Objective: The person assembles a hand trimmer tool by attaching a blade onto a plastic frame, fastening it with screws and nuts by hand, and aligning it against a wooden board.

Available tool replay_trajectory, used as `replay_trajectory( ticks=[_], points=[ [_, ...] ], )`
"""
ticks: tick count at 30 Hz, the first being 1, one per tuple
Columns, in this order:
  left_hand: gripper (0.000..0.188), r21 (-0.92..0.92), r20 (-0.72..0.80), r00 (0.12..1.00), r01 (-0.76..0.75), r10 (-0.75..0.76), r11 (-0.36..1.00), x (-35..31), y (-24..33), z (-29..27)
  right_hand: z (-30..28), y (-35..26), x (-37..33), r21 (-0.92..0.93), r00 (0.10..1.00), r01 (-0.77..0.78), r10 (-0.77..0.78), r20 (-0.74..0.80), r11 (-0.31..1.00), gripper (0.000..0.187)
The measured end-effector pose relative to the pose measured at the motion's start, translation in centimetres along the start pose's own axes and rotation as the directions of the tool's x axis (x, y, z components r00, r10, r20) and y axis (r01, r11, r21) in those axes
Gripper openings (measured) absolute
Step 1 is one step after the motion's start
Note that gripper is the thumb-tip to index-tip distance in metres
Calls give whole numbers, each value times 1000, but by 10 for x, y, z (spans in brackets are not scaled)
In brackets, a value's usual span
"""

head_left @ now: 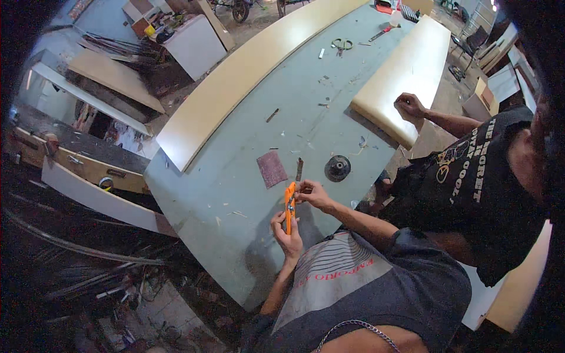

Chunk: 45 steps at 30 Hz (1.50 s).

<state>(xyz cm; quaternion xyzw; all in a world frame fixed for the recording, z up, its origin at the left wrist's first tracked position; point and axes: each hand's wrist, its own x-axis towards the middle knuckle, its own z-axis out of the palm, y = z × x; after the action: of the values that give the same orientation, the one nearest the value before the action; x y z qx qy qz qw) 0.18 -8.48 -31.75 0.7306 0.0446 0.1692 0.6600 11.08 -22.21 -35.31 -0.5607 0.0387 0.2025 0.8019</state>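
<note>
My left hand (pixel 286 234) is wrapped around the lower part of an orange utility knife (pixel 289 203), held upright above the near part of the table. At its upper end, the fingers of my right hand (pixel 313 195) are pinched together against the side; any small part between them is too small to make out. Just beyond my hands, a dark narrow strip (pixel 300 169) lies on the tabletop. A reddish-brown square of sandpaper (pixel 271 169) is to its left, and a black round disc (pixel 338 169) with a raised centre sits to its right.
The greenish table (pixel 235 170) carries a long pale board (pixel 235 79) along its left edge and a thick cream panel (pixel 406 70) at the right. Scissors (pixel 341 45) lie farther back. A co-worker's hand (pixel 411 105) hovers over the panel, close on my right.
</note>
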Motion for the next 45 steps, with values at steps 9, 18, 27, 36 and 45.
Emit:
replay_trajectory(
  ticks=[9, 18, 27, 36, 45],
  points=[
    [25, -16, 22, 999, 25, -24, 1000, -1, 1, 4, -18, 34, 15, -420, 968, 215, -250, -29, 882, 19],
    [26, -40, 17, 996, 91, -91, 995, -2, -1, 3, -15, 34, 13, -33, 988, 131, -134, -80, 991, 21],
    [26, -124, -11, 991, 132, -134, 984, -6, -6, 8, -20, 37, 13, -434, 937, 313, -348, -1, 845, 27],
    [27, -110, -5, 992, 122, -123, 986, -7, -7, 7, -20, 50, 12, -388, 991, 22, -73, -116, 921, 20],
    [26, -122, -46, 989, 136, -142, 983, -6, -3, 9, -16, 42, 7, -3, 994, 82, -82, -68, 997, 15]
  ],
)
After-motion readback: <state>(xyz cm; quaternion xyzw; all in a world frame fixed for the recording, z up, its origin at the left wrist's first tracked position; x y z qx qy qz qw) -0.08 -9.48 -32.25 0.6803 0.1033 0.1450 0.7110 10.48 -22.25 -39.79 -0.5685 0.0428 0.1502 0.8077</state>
